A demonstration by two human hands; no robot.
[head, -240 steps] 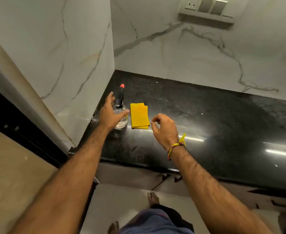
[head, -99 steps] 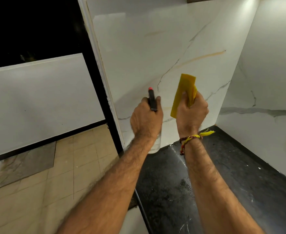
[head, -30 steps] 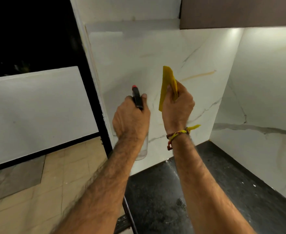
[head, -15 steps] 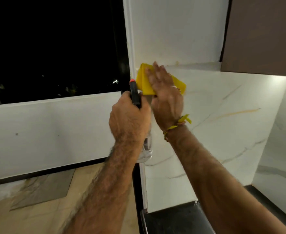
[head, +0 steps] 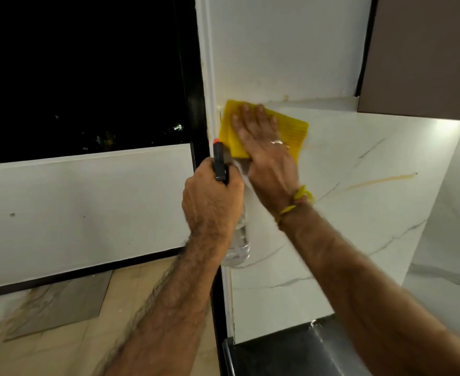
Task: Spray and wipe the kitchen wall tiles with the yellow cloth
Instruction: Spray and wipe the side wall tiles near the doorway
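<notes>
The right hand (head: pixel 264 156) lies flat with straight fingers on the yellow cloth (head: pixel 294 131), pressing it against the marble wall tile (head: pixel 359 213) at its top edge, in the upper middle of the frame. The left hand (head: pixel 209 202) has a closed grip around a clear spray bottle (head: pixel 238 245), just below the cloth. The black counter (head: pixel 291 354) is at the bottom.

— Where's the right hand (head: pixel 264 156)?
— Flat on the yellow cloth (head: pixel 294 131), pressing it to the marble wall tile (head: pixel 359 213).
— And the left hand (head: pixel 209 202)?
— Just beside it, gripping the spray bottle (head: pixel 238 240).
</notes>
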